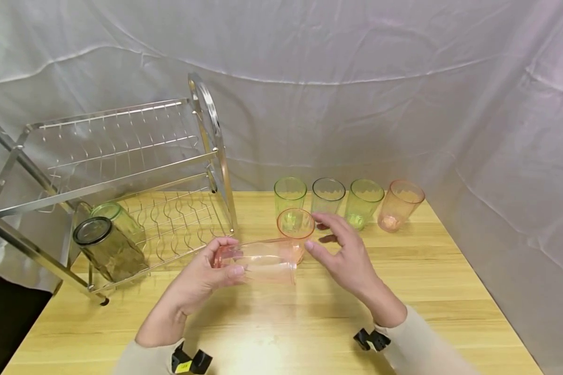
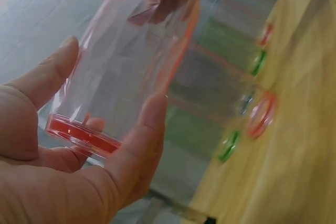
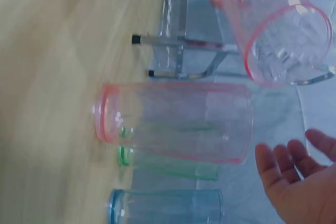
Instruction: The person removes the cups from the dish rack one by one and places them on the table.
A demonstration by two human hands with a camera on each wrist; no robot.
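Note:
My left hand (image 1: 216,268) grips a clear pink glass (image 1: 267,260) round its base end, fingers on one side and thumb on the other. The glass lies tilted on its side in the air, its mouth toward the right. Behind it a second pink glass (image 3: 178,121) stands upright on the table, partly covered by the held one in the head view. My right hand (image 1: 342,255) is beside these glasses with its fingers loosely spread and nothing in them. In the right wrist view its fingertips are apart from the standing glass's rim.
A two-tier metal dish rack (image 1: 122,177) stands at the left, with a dark glass (image 1: 110,250) and a green glass (image 1: 122,219) leaning in its lower tier. Along the back stand a green glass (image 1: 290,190), a grey-blue glass (image 1: 328,195), another green glass (image 1: 365,200) and a pink glass (image 1: 400,204).

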